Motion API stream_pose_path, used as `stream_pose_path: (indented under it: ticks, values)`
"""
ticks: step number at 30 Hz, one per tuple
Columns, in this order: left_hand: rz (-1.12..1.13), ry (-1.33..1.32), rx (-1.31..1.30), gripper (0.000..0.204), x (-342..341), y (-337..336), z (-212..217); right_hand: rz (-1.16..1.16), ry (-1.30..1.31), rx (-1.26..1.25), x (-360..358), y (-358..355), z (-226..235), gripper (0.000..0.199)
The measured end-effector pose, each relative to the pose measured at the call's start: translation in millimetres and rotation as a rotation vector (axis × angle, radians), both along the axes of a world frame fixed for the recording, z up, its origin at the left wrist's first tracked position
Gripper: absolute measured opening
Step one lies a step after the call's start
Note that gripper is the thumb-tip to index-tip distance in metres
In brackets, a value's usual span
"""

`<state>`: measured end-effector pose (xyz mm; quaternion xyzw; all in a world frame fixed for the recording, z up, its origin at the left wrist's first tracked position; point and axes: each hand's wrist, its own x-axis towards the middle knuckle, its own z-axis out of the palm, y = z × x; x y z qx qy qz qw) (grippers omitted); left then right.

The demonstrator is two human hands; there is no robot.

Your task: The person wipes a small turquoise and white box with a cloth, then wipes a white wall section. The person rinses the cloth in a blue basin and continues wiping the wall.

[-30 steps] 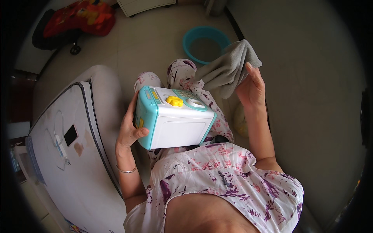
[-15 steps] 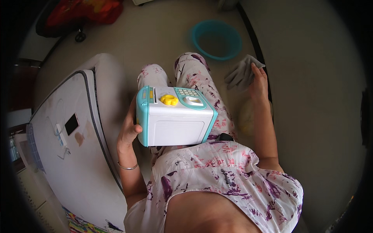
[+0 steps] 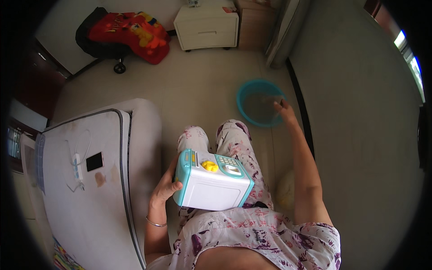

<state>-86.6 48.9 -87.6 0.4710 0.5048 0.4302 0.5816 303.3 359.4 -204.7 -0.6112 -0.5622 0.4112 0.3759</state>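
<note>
A toy safe [image 3: 211, 191], white with turquoise edges, a yellow knob and a small keypad on top, rests on my lap. My left hand [image 3: 167, 186] grips its left end, thumb on the near side and fingers hidden behind it. My right hand [image 3: 283, 110] is stretched forward over the right rim of a turquoise plastic basin [image 3: 241, 109] on the floor. Its fingers are bent together and somewhat blurred. A grey cloth [image 3: 271, 116] shows only as a pale smear below them, inside the basin.
To the left is a bed with a pale mattress [image 3: 85, 198], where a phone [image 3: 95, 162] and a white power strip with cable [image 3: 77, 164] lie. A white cabinet [image 3: 207, 31] and a red-covered wheeled item [image 3: 135, 36] stand farther off. A grey wall [image 3: 355, 135] runs along the right.
My right hand has moved forward from beside my knee to the basin, taking the grey cloth with it. My left hand still holds the toy safe on my lap. The view has tilted up.
</note>
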Motion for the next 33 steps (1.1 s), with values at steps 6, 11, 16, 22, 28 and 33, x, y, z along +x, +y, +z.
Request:
stream_pose_path:
  ticks: [6, 11, 16, 22, 28, 33]
  values:
    - [0.002, 0.005, 0.019, 0.129, -0.7, -1.9, -5.1, 0.284, 0.229, -0.153, -55.8, -109.6, 60.0, 0.070]
    - [0.059, -0.022, 0.096, 0.120, -3.2, -8.5, -24.3, 0.466, 0.305, -0.159, -70.8, -200.3, 74.2, 0.071]
    - [0.213, -0.152, 0.048, 0.089, -6.1, -15.1, -44.0, 0.344, 0.333, -0.118, -64.6, -260.2, 62.4, 0.067]
    - [0.313, -0.345, -0.088, 0.068, 16.6, -20.3, -39.2, 0.475, 0.257, -0.083, -85.5, -284.8, 66.0, 0.079]
    - [0.358, -0.329, 0.055, 0.055, 16.5, -30.7, -29.2, 0.236, 0.946, -0.296, -127.9, -256.1, 81.7, 0.079]
    - [0.337, -0.248, 0.206, 0.051, 21.7, -5.9, 16.3, 0.229, 1.061, -0.502, -130.7, -197.2, 111.5, 0.072]
